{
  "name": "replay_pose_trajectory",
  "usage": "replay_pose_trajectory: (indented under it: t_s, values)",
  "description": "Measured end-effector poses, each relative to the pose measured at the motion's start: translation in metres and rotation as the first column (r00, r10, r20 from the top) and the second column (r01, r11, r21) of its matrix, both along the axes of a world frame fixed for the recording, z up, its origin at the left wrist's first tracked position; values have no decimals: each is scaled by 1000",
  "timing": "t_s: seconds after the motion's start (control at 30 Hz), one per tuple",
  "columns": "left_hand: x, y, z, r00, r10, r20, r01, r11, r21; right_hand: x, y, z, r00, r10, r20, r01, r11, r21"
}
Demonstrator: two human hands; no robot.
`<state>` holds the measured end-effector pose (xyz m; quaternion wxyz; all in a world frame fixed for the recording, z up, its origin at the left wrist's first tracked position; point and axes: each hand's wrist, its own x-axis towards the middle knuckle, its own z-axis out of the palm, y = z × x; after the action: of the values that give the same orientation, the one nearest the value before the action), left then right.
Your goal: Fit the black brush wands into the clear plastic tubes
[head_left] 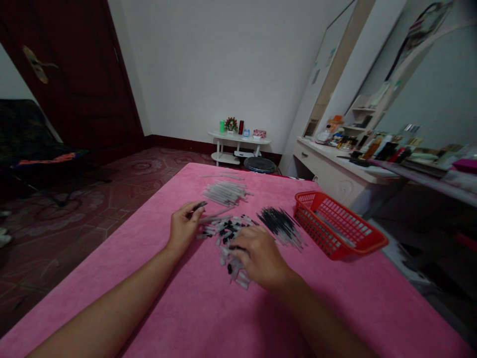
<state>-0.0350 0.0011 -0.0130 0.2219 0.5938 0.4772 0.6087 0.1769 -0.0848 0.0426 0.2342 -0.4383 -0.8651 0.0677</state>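
Observation:
My left hand (183, 226) is closed in a pinch around a small black piece (201, 204), whose tip pokes out past the fingers. Over a loose pile of short clear and black pieces (228, 228), which look like pen caps, my right hand (261, 251) has its fingers curled together. What they grip, if anything, is hidden by the fingers. Beyond my left hand lies a heap of pale, thin tubes (226, 193) like pen barrels. To the right of the pile is a bundle of slim rods (279, 223), dark at one end and pale at the other, like pen refills.
A red plastic basket (337, 226) with pale sticks inside stands at the right of the pink-covered table (179, 308). Behind the table are a round dark stool (260, 164) and a white shelf stand (238, 138). A cluttered dressing table (339, 169) is at the right, a folding chair (37, 144) at the left.

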Motion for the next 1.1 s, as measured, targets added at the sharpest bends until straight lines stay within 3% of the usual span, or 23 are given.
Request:
replay_pose_trajectory:
  t_s: [0.07, 0.17, 0.57, 0.9, 1.0, 1.1]
  values:
    - [-1, 1, -1, 1000, -2, 12, 2, 1000, -12, -5, -3, -6, 986, 78, 145, -69, 995, -66]
    - [1, -1, -2, 999, -47, -19, 47, 999, 7, -10, -6, -14, 963, 90, 254, -63, 992, -113]
    - [11, -11, 1, 970, -150, -193, 165, 984, 67, -12, -6, -26, 967, 28, 253, 3, 992, -123]
    - [13, -13, 1, 951, -189, -245, 216, 972, 87, -7, -7, -27, 943, 98, 316, -52, 987, -153]
    - [13, -14, 1, 947, -194, -255, 223, 971, 91, -9, -7, -26, 966, 57, 253, -15, 986, -167]
    - [13, -14, 0, 933, -203, -297, 243, 965, 103, -10, -6, -20, 999, -32, 37, 40, 975, -219]
